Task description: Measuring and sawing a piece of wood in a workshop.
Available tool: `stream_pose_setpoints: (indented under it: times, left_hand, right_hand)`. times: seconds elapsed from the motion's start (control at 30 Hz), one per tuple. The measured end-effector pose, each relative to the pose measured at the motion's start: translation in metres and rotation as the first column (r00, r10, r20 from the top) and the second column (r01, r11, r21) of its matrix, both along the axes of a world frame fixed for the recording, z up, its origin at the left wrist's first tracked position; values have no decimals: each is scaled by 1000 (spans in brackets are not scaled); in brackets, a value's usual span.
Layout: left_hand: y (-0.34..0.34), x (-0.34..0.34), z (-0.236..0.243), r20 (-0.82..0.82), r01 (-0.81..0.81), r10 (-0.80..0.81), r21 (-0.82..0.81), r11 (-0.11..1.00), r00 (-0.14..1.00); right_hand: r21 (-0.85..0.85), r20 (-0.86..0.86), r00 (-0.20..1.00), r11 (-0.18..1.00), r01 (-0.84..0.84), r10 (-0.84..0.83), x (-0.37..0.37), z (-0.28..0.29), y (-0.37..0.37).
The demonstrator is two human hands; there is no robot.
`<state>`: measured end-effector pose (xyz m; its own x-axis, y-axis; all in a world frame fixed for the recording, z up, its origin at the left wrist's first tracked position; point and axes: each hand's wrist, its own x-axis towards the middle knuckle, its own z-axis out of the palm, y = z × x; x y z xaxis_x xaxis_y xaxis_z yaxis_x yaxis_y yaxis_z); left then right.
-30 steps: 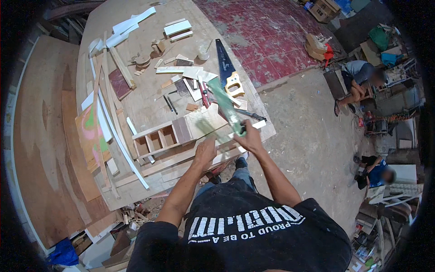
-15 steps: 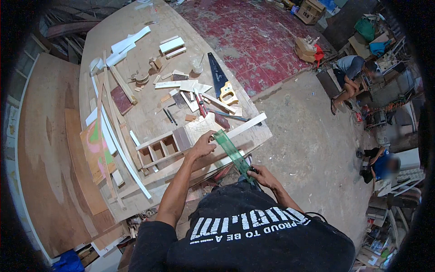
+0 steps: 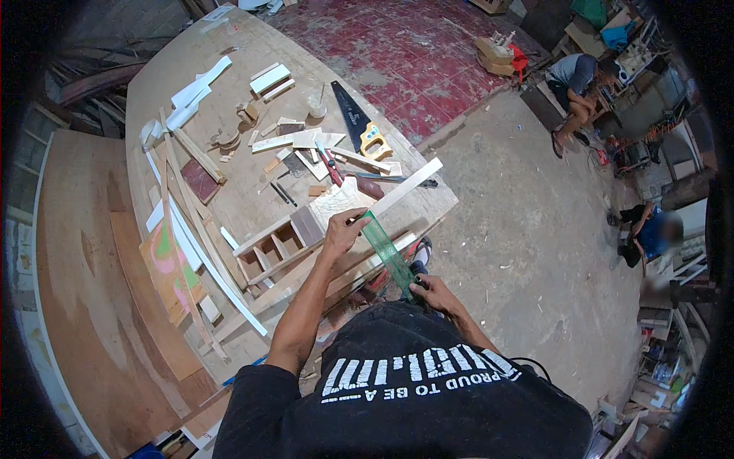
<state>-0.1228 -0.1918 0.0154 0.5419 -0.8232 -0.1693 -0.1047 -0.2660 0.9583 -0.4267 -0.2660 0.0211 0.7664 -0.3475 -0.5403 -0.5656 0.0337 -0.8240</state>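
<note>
A green see-through strip [image 3: 388, 252], shaped like a wide ruler, slants from the bench corner down toward my body. The fingers of my left hand [image 3: 345, 231] pinch its upper end, beside a pale wooden batten [image 3: 407, 186] that juts toward the bench's right edge. My right hand [image 3: 439, 294] is closed at the strip's lower end. A small dark thing shows by that thumb, too small to name. Left of my left hand lies a wooden frame [image 3: 269, 252] divided into compartments, with a brownish-grey block [image 3: 307, 227] at its end.
On the bench [image 3: 252, 46] lie a handsaw [image 3: 359, 122], loose wood offcuts [image 3: 306, 139], two dark pens [image 3: 284, 193] and long white strips [image 3: 206, 260]. Large plywood sheets [image 3: 84, 252] lean at left. Two people sit at the right, one in grey [image 3: 573, 73], one in blue [image 3: 656, 233].
The whole view has shifted slightly. Both hands keep hold of the green strip, and its lower end has moved a little to the left. A foot now shows beside the strip.
</note>
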Motion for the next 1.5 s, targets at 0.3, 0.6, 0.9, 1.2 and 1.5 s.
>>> stream_pose_setpoints:
  times: [0.3, 0.6, 0.9, 1.2, 1.5]
  left_hand:
    - [3, -1, 3, -1, -55, 55, -33, 998, 998]
    - [2, -2, 4, 1, -62, 62, -9, 998, 998]
    - [0, -5, 3, 30, -81, 80, 48, 996, 996]
    - [2, -7, 6, 31, -76, 75, 14, 997, 997]
    - [0, -10, 9, 24, -102, 102, 11, 995, 994]
  right_hand:
    - [-9, 136, 981, 990, 144, -141, 1, -7, 8]
    - [7, 122, 980, 988, 155, -155, -3, -10, 8]
    - [-40, 103, 988, 992, 117, -113, -6, -8, 6]
    - [-38, 67, 995, 996, 76, -73, -4, 2, 1]
    - [-32, 85, 992, 995, 95, -92, -3, 6, 5]
